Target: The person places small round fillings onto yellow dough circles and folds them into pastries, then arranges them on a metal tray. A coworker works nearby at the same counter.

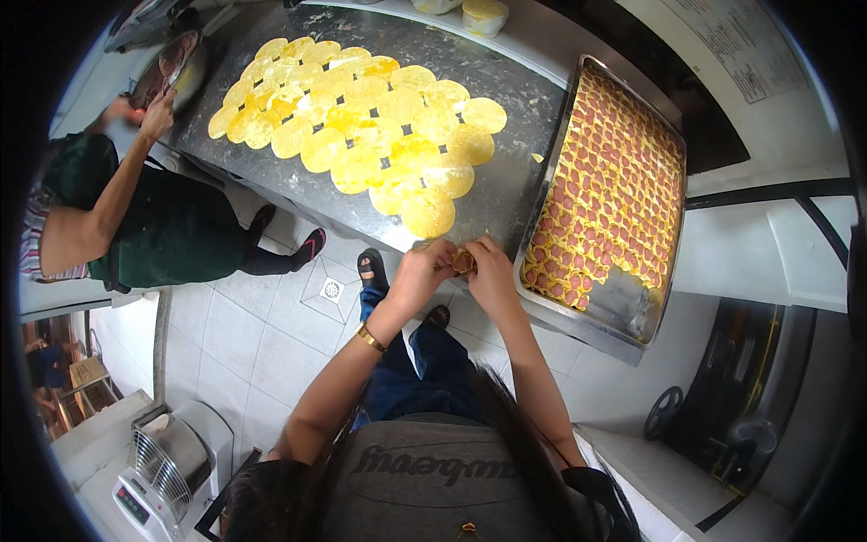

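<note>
Between my hands, over the near edge of the dark worktop (506, 199), is a small folded dough piece with a reddish-brown filling (463, 261). The fingers of my left hand (424, 273) pinch one side of it, and those of my right hand (492, 268) pinch the other. Just beyond my hands lies a round yellow dough disc (427, 213), the nearest of several overlapping discs spread across the worktop. To the right, a large metal tray (623, 303) holds tight rows of similar filled pieces, with bare metal at its near right corner.
At the left a co-worker in a dark green apron (181, 208) holds a utensil in a bowl of dark reddish filling (167, 72). White tubs (485, 16) stand at the back. A dough machine (172, 465) is at the lower left. Tiled floor (235, 330) lies below.
</note>
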A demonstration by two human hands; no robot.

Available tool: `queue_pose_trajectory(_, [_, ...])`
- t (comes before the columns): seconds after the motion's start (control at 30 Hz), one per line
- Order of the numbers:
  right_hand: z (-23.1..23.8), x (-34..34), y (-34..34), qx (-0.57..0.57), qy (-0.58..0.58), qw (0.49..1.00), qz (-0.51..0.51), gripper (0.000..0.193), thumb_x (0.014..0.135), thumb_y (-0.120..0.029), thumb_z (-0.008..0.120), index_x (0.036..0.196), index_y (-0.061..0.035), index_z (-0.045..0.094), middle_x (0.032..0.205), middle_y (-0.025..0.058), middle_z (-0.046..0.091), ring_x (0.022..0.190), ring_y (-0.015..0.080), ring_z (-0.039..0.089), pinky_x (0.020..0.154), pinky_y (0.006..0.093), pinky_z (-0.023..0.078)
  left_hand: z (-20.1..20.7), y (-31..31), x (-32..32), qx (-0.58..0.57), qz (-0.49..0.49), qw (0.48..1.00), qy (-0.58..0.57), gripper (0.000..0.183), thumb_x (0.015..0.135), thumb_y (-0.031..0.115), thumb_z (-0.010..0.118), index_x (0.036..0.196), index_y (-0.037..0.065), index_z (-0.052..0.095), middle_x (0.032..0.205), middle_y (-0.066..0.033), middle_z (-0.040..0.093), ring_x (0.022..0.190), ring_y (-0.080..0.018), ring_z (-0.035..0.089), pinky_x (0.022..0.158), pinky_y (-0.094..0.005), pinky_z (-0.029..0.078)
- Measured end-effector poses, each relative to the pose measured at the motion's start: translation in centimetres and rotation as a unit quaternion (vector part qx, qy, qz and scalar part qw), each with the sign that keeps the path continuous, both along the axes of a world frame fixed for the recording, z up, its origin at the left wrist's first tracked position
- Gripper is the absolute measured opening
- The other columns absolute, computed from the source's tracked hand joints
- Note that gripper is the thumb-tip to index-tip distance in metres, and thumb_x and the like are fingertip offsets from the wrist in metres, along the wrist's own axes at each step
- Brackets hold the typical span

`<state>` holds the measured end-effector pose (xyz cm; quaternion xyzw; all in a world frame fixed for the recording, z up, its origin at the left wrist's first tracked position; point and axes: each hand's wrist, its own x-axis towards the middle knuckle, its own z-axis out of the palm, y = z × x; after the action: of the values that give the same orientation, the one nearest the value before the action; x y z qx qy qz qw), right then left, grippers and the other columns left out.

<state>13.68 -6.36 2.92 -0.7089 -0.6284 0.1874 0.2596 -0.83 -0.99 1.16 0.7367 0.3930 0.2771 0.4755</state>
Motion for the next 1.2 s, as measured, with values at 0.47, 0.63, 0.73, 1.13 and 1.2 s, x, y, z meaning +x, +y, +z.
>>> queue_pose_trajectory(0.47, [0.3,0.3,0.4,0.019,0.047,0.999,-0.011,0.033,0.069,0.009,0.055,0.100,-0.0022,0.059,0.097,0.0161,0.058,0.094,0.0369,0.056,0.080,0.0440,0.046,0.4,0.4,0.6,0.042,0.031,0.999,0.015,0.030,0.066,0.001,0.076,0.093,0.003,0.061,0.080,-0.0126,0.064,0.073,-0.0251,0.066,0.065,-0.0320,0.053])
queue_pose_trajectory(0.63, [-0.6,0.6,0.7,-0.006,0.056,0.998,-0.007,0.038,0.066,0.010,0.057,0.102,-0.0017,0.061,0.103,0.0164,0.058,0.095,0.0364,0.058,0.078,0.0412,0.048,0.3,0.4,0.6,0.042,0.015,0.999,0.031,0.031,0.067,-0.001,0.075,0.094,0.002,0.061,0.083,-0.0137,0.065,0.076,-0.0242,0.067,0.066,-0.0311,0.053])
queue_pose_trajectory(0.73, [-0.1,0.5,0.2,0.035,0.035,0.998,-0.042,0.041,0.065,0.011,0.059,0.103,-0.0010,0.061,0.106,0.0168,0.059,0.096,0.0366,0.058,0.079,0.0401,0.048,0.2,0.3,0.5,0.025,0.022,0.999,0.031,0.031,0.068,-0.002,0.074,0.096,0.002,0.062,0.084,-0.0139,0.065,0.076,-0.0233,0.067,0.067,-0.0305,0.053])
queue_pose_trajectory(1.13, [0.2,0.2,0.5,-0.007,0.029,0.999,-0.046,0.022,0.069,0.008,0.058,0.088,-0.0004,0.059,0.096,0.0161,0.057,0.094,0.0375,0.056,0.078,0.0437,0.046,1.2,0.6,0.3,0.065,-0.004,0.997,0.038,0.029,0.068,0.000,0.075,0.094,0.002,0.063,0.082,-0.0126,0.065,0.075,-0.0234,0.067,0.067,-0.0308,0.052])
queue_pose_trajectory(1.2, [0.4,0.1,0.7,-0.022,0.040,0.998,-0.036,0.023,0.069,0.008,0.057,0.090,-0.0002,0.060,0.095,0.0158,0.057,0.094,0.0374,0.056,0.078,0.0432,0.046,0.4,0.7,0.6,0.077,-0.016,0.997,0.007,0.030,0.068,0.001,0.076,0.095,0.003,0.063,0.082,-0.0126,0.066,0.074,-0.0237,0.067,0.067,-0.0313,0.052])
